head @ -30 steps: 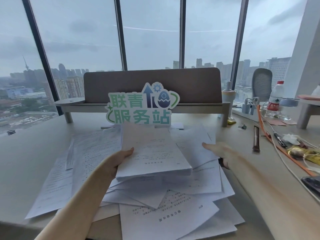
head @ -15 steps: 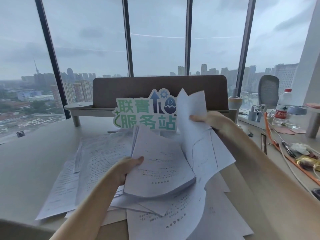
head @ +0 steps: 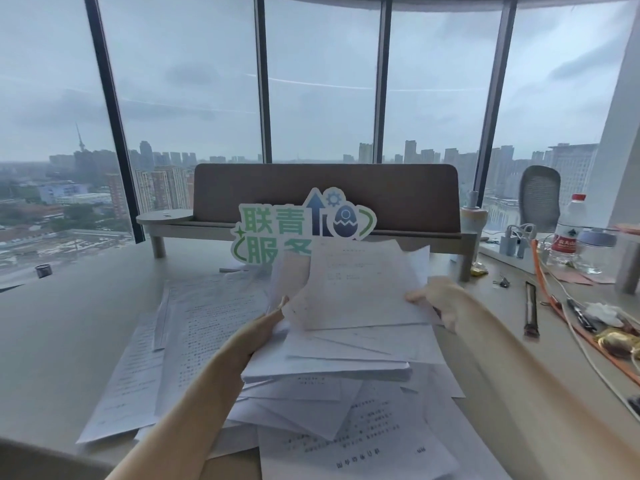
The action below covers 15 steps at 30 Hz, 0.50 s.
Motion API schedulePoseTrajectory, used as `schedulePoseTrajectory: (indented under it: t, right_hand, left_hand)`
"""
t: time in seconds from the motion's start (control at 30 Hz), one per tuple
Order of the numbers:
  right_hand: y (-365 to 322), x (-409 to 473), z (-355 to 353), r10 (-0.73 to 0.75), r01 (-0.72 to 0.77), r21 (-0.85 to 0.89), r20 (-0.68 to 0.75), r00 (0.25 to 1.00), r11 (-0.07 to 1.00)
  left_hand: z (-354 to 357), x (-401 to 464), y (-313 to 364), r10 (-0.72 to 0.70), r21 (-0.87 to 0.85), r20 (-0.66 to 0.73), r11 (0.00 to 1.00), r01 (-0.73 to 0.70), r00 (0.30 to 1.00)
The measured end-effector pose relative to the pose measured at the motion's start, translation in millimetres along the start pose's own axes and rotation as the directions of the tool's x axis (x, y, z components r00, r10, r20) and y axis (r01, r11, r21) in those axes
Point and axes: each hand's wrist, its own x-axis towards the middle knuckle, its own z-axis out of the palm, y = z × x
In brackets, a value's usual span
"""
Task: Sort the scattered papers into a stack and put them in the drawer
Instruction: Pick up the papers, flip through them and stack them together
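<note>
White paper stack (head: 346, 344) raised over loose printed sheets (head: 207, 323) on pale counter (head: 69, 323) (drawer unseen): left hand (head: 266, 323) gripping its edge, right hand (head: 440, 299) pinching top sheet (head: 360, 282). Misaligned, liable to slide apart.

A desk (head: 86, 341) runs up to a wall of windows (head: 311, 98). Loose papers (head: 207, 341) lie spread over the middle of the desk, reaching its near edge. On top of them is a stack (head: 346, 348), held between the left hand (head: 263, 330) at its left edge and the right hand (head: 440, 299) at its right edge. Behind the stack a cut-out sign (head: 277, 226) stands upright, and behind that a raised shelf (head: 325, 188) runs along the far edge. Cables (head: 554, 306) trail along the right edge. A water bottle (head: 568, 226) stands near the far right corner, with a chair (head: 540, 199) behind it.
</note>
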Motion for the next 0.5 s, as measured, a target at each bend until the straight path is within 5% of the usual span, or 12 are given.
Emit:
schedulePoseTrajectory:
  t: [0.27, 0.5]
  right_hand:
    - [38, 12, 17, -0.043, 0.058, 0.145, -0.105, 0.994, 0.988]
    - [46, 19, 9, -0.008, 0.023, 0.162, -0.092, 0.996, 0.987]
  left_hand:
    - [2, 10, -1, 0.103, 0.037, -0.070, 0.994, -0.100, 0.992]
    - [-10, 9, -8, -0.067, 0.121, -0.058, 0.990, 0.073, 0.996]
